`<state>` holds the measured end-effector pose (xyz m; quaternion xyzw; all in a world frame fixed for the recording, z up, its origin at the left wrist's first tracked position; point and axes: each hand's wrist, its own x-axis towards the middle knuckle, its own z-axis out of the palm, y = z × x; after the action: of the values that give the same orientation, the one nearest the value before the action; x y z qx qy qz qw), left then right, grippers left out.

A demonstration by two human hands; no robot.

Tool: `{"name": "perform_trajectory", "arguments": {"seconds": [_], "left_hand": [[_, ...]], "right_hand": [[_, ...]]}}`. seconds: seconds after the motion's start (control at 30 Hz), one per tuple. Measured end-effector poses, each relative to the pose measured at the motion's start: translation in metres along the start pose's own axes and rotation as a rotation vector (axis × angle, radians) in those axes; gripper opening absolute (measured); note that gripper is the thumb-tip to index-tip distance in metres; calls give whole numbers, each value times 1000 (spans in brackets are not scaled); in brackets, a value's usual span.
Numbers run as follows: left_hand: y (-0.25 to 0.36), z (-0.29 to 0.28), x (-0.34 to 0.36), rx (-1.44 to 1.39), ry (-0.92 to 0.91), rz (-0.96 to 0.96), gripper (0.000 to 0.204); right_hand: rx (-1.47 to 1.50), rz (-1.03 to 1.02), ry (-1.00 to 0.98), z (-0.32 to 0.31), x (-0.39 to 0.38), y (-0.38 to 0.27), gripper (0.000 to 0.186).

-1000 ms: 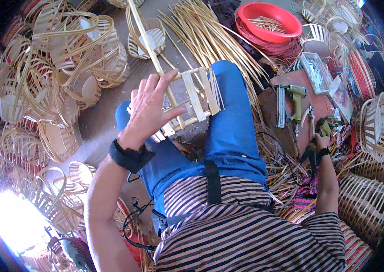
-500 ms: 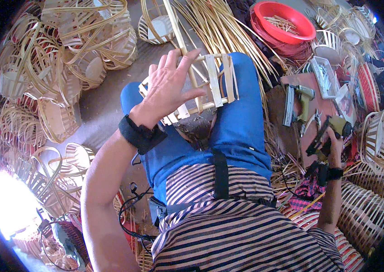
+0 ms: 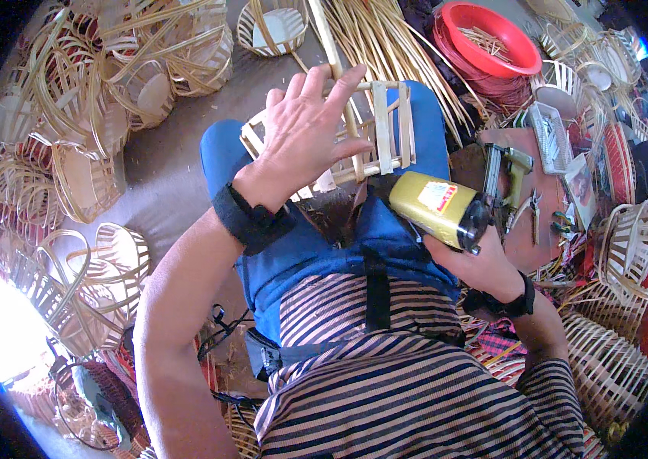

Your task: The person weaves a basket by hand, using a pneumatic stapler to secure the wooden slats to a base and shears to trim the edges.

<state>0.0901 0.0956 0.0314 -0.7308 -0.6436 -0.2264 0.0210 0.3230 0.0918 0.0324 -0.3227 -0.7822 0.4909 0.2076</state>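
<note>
Two bare hands meet over blue trousers (image 3: 224,164) at the center of the picture. The left hand (image 3: 305,130) is spread across a wooden frame (image 3: 382,126), thumb angled out to the right, holding it above the knees. A long pole (image 3: 326,34) runs from the top edge down beneath that hand. The right hand (image 3: 484,256) is wrapped around a yellow nail gun (image 3: 431,205), right of center, its nose near the frame's lower side; whether the two touch cannot be told, and some of the fingers are hidden. At right, a second nail gun (image 3: 521,174) lies beside pliers (image 3: 535,220) on a reddish board (image 3: 511,245). Baskets (image 3: 140,88) crowd the upper left, while cane strips (image 3: 408,61) fan out at top center, left of a red basin (image 3: 524,57) holding short sticks (image 3: 484,40).
</note>
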Motion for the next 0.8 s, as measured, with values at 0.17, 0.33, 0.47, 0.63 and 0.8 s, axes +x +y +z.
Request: {"name": "perform_trajectory", "arguments": {"seconds": [0.17, 0.33, 0.47, 0.63, 0.8], "left_hand": [[1, 2, 0, 42, 18, 1, 74], [0, 3, 1, 68, 27, 10, 76], [1, 1, 2, 73, 22, 13, 77], [1, 0, 3, 70, -14, 4, 76], [2, 0, 3, 78, -25, -8, 75]], "right_hand": [[14, -17, -3, 6, 6, -1, 24], [11, -46, 23, 8, 7, -2, 24], [33, -23, 18, 7, 7, -2, 24], [-37, -69, 36, 8, 6, -3, 23], [30, 4, 44, 9, 7, -2, 23]]}}
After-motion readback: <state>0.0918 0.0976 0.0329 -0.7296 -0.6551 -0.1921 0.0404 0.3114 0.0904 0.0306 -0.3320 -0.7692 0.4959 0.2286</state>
